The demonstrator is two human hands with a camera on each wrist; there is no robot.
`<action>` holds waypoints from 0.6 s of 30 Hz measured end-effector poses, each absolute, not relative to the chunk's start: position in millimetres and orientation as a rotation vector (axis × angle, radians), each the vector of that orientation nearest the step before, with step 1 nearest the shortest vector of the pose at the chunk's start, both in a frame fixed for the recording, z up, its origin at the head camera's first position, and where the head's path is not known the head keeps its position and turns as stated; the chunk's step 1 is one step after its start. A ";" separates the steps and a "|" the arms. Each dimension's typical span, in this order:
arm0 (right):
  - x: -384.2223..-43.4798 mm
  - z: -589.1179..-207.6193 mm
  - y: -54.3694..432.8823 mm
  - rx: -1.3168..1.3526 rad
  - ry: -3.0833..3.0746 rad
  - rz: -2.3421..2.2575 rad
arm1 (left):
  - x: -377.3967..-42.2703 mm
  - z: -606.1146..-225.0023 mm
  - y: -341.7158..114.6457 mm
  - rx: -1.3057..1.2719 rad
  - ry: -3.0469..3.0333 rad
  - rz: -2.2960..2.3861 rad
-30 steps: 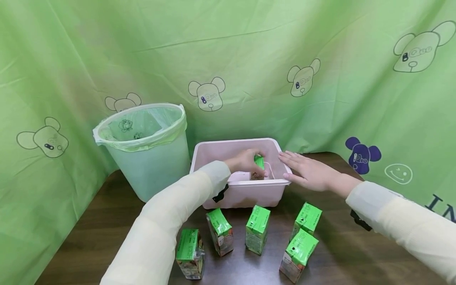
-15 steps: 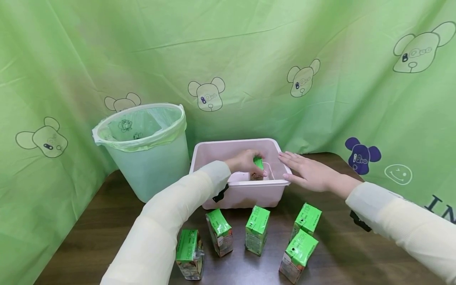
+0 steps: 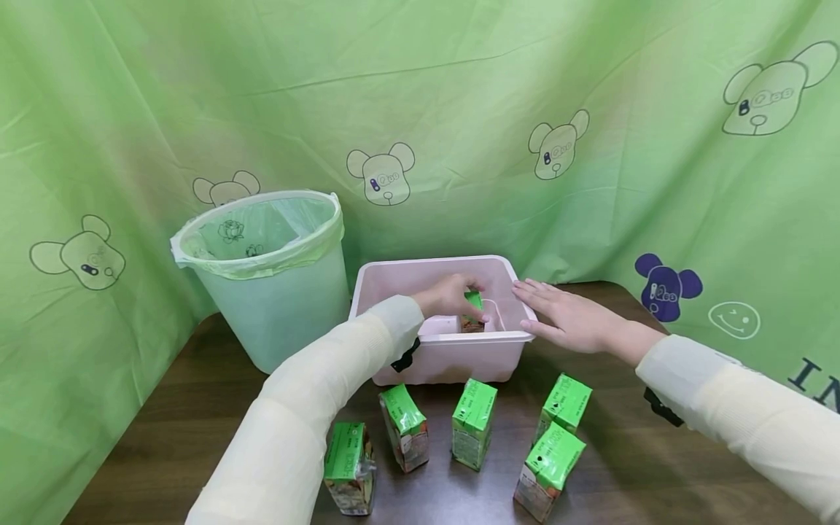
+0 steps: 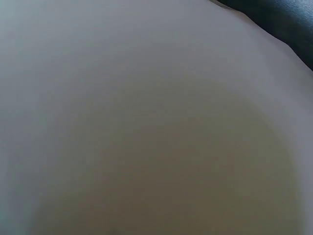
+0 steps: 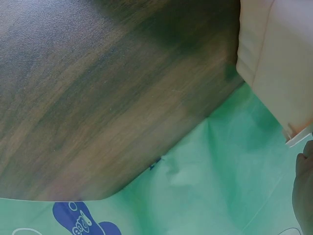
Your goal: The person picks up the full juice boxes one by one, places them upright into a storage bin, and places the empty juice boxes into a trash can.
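Observation:
A green-topped drink carton (image 3: 473,300) stands inside the pink plastic bin (image 3: 453,361), towards its right half. My left hand (image 3: 449,295) reaches in over the front rim and grips the carton, thumb in front and fingers behind. The flat right hand (image 3: 567,313) rests its fingertips on the bin's right rim. Part of that hand (image 5: 304,188) shows at the edge of the right wrist view, beside the bin wall (image 5: 281,54). A blurred bin surface (image 4: 146,29) fills most of the left wrist view.
Several similar cartons stand on the dark wooden table before the bin: two at left (image 3: 345,467), (image 3: 405,426), one mid-front (image 3: 474,423), two close together at right (image 3: 566,405), (image 3: 550,470). A lined green trash can (image 3: 289,306) stands left; a green curtain (image 3: 459,95) hangs behind.
The carton in the left hand has shifted slightly to the left and lower inside the bin. The right hand stays at the rim.

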State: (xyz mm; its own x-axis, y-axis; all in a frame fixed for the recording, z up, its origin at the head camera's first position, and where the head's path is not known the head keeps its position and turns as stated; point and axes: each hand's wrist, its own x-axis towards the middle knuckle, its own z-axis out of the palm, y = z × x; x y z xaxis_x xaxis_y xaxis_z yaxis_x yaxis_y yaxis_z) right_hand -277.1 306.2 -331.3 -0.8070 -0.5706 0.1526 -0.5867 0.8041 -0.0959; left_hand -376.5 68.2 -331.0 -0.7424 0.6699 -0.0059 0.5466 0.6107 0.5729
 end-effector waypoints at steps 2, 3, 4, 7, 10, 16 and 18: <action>-277.0 -331.0 306.3 0.926 -2.872 0.207 | -376.4 -330.0 67.2 1.002 2.595 0.849; -277.0 -330.8 306.0 0.931 -2.868 0.208 | -376.2 -329.5 66.3 1.000 2.580 0.871; -277.1 -331.2 306.0 0.928 -2.869 0.210 | -376.0 -329.1 65.7 1.002 2.567 0.891; -277.5 -331.8 305.7 0.923 -2.875 0.217 | -375.5 -327.7 63.8 1.001 2.536 0.942; -277.6 -331.7 305.5 0.920 -2.883 0.220 | -375.1 -325.4 61.8 0.998 2.522 0.958; -277.8 -330.4 304.7 0.937 -2.877 0.210 | -371.7 -314.9 54.5 1.035 2.527 0.954; -278.1 -329.9 304.6 0.935 -2.885 0.199 | -368.6 -309.9 50.4 1.050 2.532 0.956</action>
